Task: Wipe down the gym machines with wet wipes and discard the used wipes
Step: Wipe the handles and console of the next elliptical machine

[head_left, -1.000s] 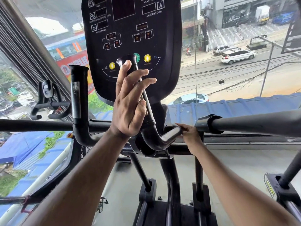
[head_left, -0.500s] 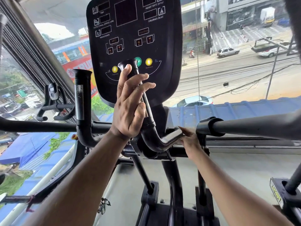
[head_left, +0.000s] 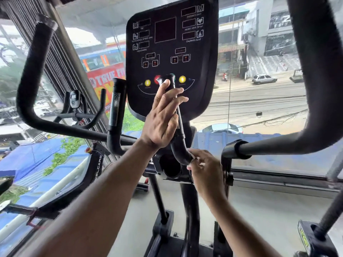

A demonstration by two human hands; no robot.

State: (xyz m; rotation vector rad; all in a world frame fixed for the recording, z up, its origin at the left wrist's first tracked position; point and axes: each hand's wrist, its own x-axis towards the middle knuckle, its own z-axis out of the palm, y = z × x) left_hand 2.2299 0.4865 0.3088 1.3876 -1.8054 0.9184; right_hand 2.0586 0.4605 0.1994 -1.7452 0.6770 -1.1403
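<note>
Wet wipe (head_left: 194,158), a small pale scrap, shows between the fingertips of the right hand (head_left: 206,168), pressed against the lower bend of the inner right handlebar (head_left: 181,152) of the gym machine (head_left: 187,191); most of the wipe is hidden by the fingers, so its full shape cannot be told. In the head view, the right hand's fingers are curled and pinch the wipe against the black tube just below the console (head_left: 171,56). The left hand (head_left: 162,117) lies against the upright part of the same handlebar, its fingers nearly straight and laid along the tube, the thumb reaching up near the tube's top end; it rests on the bar rather than wrapping it, and holds nothing else. The console stands directly behind the left hand, black, with dark display windows, two yellow buttons (head_left: 182,79), and a red button (head_left: 157,79) partly covered by the thumb. A second short inner handlebar (head_left: 116,115) rises to the left of the console. Long padded moving arms curve up at the far left (head_left: 30,75) and far right (head_left: 311,71). Beyond the machine a window (head_left: 259,101) looks down on a street with a parked white car (head_left: 264,79) and a bus (head_left: 104,62).
</note>
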